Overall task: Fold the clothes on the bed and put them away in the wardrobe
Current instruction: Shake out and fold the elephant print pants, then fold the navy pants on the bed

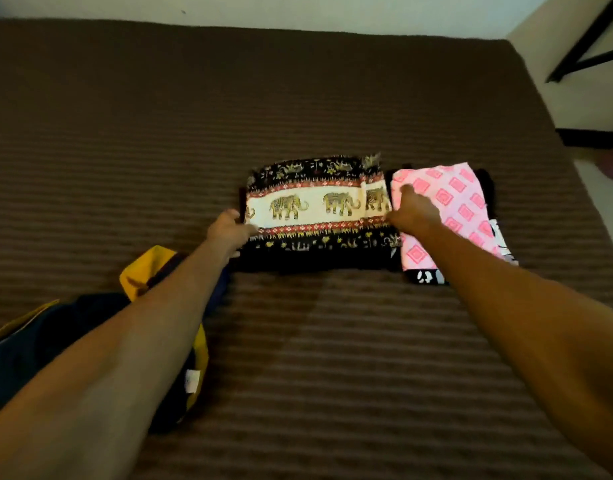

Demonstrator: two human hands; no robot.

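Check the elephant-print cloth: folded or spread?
Folded: elephant-print cloth is a compact rectangle, left hand and right hand at its ends.

Folded elephant-print garment (318,216) lies mid-bed (332,358), with the patterned folded cloth (450,206) touching its right edge, on top of another folded piece (428,277). Unfolded garment (90,334) sits near-left, under the left forearm. Left hand (228,230) at the elephant piece's left edge, right hand (414,211) at its right.

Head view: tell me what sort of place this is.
Most likely a bedroom: a wide brown striped bed set against a pale wall, with folded clothes on it, such as the elephant-print garment.
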